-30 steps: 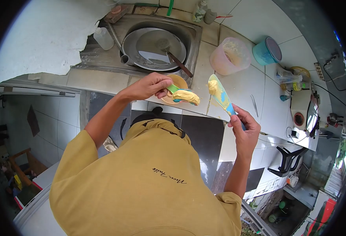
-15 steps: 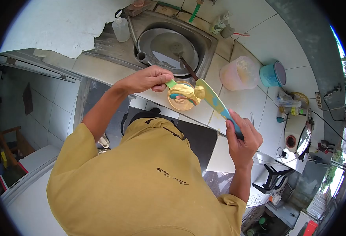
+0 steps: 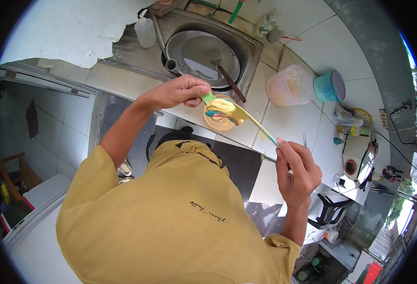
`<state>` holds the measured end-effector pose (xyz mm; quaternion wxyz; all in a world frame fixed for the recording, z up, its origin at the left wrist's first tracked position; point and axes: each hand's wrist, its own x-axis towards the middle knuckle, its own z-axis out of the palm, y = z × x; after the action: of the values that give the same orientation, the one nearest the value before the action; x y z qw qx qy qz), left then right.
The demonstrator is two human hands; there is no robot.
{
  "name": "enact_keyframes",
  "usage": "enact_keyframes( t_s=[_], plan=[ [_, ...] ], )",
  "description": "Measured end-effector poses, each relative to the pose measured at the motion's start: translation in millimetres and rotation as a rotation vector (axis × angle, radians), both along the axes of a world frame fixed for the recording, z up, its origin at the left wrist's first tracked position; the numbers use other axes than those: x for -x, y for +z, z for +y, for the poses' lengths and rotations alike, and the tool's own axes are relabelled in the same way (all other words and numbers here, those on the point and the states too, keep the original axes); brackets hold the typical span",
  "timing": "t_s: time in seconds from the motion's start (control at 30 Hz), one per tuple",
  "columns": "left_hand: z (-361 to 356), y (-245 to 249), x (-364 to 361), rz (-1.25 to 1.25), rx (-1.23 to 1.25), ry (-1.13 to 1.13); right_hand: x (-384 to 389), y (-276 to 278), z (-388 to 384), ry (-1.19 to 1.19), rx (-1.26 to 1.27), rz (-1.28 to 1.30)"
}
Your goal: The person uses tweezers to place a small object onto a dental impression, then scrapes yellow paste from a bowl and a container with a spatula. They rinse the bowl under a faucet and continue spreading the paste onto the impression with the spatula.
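My left hand [image 3: 184,91] is closed on the green handle of a utensil [image 3: 208,98], whose head is covered with thick yellow cream [image 3: 221,107] streaked with blue and pink. What kind of utensil it is cannot be made out under the cream. My right hand [image 3: 297,173] pinches the blue end of a spatula [image 3: 255,122]. Its cream-smeared blade is turned nearly edge-on and touches the yellow cream. Beneath the two tools, at the counter's front edge, stands a round tub [image 3: 216,124], partly hidden by them, with a peach-coloured inside.
Behind the tub, a large metal pan [image 3: 170,43] of water with a wooden-handled skimmer [image 3: 230,84] sits in the sink [image 3: 260,45]. To the right stand a pinkish plastic container [image 3: 286,92] and a teal bucket [image 3: 326,89]. A clear pump bottle [image 3: 145,32] is at left.
The spatula has turned from its flat face to nearly edge-on, and its tip has moved left onto the cream. My right hand has shifted slightly right and down; my left hand has barely moved.
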<state>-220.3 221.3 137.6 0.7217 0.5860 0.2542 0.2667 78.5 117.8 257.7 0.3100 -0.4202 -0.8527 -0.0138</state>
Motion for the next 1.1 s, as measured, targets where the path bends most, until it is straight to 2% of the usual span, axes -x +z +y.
enact_keyframes(
  t_s=[0.57, 1.1],
  plan=[
    [4.1, 4.1, 2.2, 0.065, -0.055, -0.013, 9.2, 0.3, 5.7, 0.045, -0.018, -0.042],
    [10.1, 6.6, 4.9, -0.031, -0.019, -0.037, 11.0, 6.4, 3.2, 0.006, 0.024, 0.011]
  ],
)
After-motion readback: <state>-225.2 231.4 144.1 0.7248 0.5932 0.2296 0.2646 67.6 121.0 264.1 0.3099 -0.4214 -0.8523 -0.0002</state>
